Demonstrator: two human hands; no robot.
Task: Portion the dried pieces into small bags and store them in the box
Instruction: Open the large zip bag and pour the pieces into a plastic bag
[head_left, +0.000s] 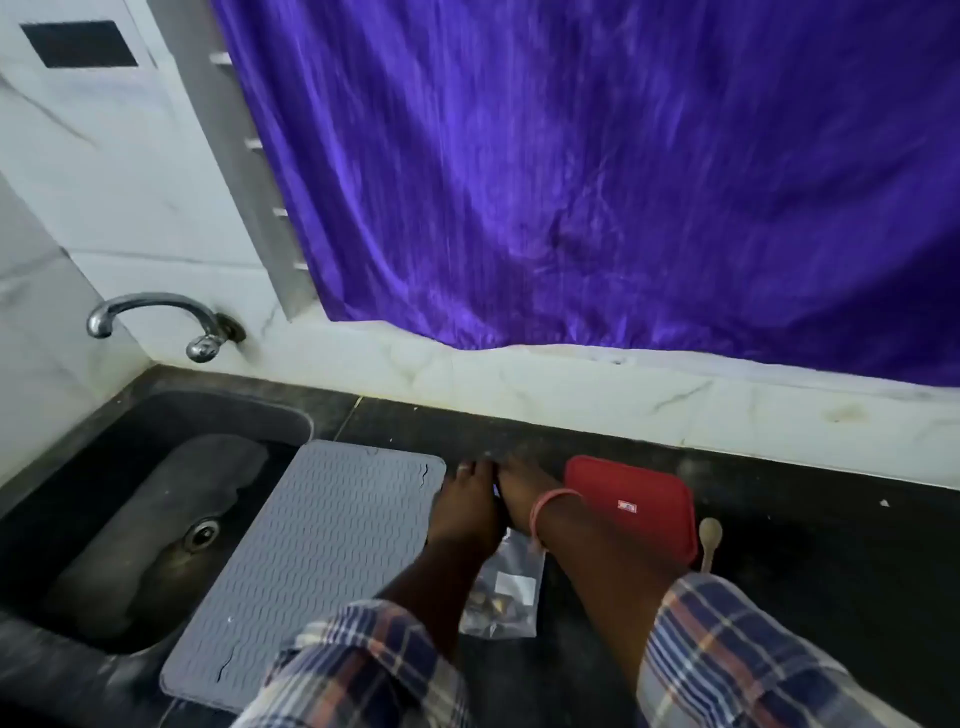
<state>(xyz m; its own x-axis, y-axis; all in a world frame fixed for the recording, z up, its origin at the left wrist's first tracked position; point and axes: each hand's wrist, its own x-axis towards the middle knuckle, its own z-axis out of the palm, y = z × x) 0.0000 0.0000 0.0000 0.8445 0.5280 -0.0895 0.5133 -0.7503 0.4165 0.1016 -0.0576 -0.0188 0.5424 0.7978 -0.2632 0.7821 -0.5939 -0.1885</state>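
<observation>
At 6 o'clock on the tabletop lies a bag of dried pieces. Both hands, left and right, meet beyond it; their grip I cannot tell. Box at 3 o'clock stays lidded. Forearms crossing the bag could drag it and spill pieces.

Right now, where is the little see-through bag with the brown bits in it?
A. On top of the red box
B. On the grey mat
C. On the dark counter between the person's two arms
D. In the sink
C: the small clear bag with dried pieces lies on the dark counter between the forearms, right of the grey mat and left of the red box, well away from the sink.
</observation>
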